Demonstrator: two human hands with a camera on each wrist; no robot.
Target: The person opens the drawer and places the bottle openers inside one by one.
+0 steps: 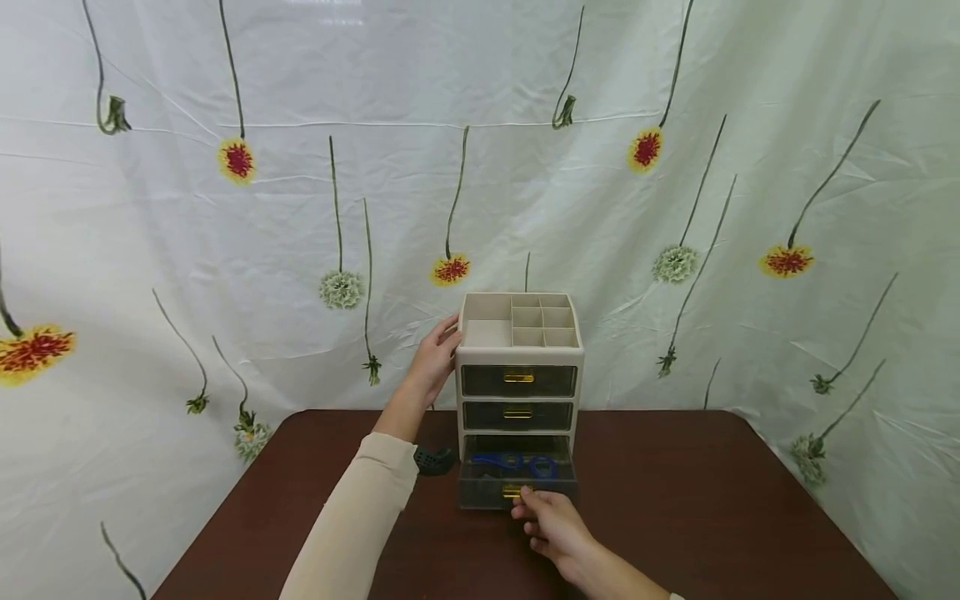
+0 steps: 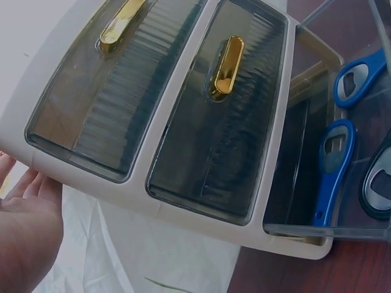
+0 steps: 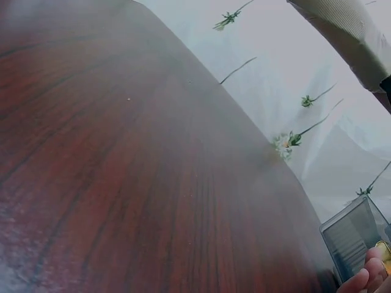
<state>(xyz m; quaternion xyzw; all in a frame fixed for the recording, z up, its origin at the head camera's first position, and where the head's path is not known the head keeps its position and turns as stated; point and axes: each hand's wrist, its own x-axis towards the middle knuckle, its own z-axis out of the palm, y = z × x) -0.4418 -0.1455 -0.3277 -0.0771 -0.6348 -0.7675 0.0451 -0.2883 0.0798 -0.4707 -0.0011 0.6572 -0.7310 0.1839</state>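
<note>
A cream desktop organizer (image 1: 521, 357) with smoked clear drawers stands on the table. Its bottom drawer (image 1: 480, 493) is pulled out toward me. My right hand (image 1: 557, 527) pinches that drawer's gold handle (image 1: 512, 491); fingertips show at the gold in the right wrist view too. Against the organizer's upper left side rests my left hand (image 1: 435, 357), its fingers (image 2: 43, 189) extended and partly hidden behind the side wall. Inside the open drawer lie two blue tools (image 2: 336, 152) with rounded metal heads, like bottle openers, and a dark one (image 2: 377, 183) beside them.
Two upper drawers (image 1: 480, 381) are closed. The organizer's top has divided compartments (image 1: 527, 317). Beneath is a dark red-brown table (image 1: 675, 500) with rounded far corners, backed by a white curtain (image 1: 525, 192) printed with flowers.
</note>
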